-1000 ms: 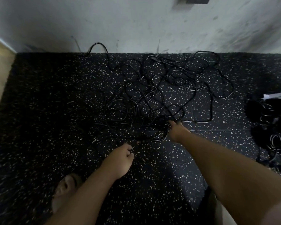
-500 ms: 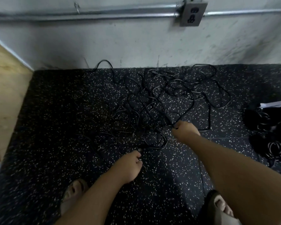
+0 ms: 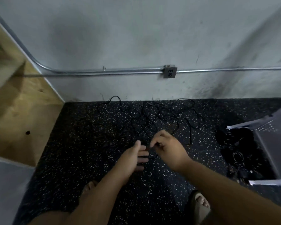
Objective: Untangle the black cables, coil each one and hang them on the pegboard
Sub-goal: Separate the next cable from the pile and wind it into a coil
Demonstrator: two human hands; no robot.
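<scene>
One cable point(image 3: 147, 148) is pinched in your right hand point(image 3: 167, 146); your left hand point(image 3: 133, 155) lies flat-fingered beside it. Draw slowly away from the tangle point(image 3: 152, 117), easing loops free.

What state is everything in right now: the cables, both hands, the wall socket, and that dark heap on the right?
Black cables: tangled, loose on the floor.
Right hand: pinches one strand of the tangle.
Left hand: fingers straight, holding nothing.
Wall socket: nothing plugged in.
Dark heap: more black cable, on the floor, not hung.
</scene>
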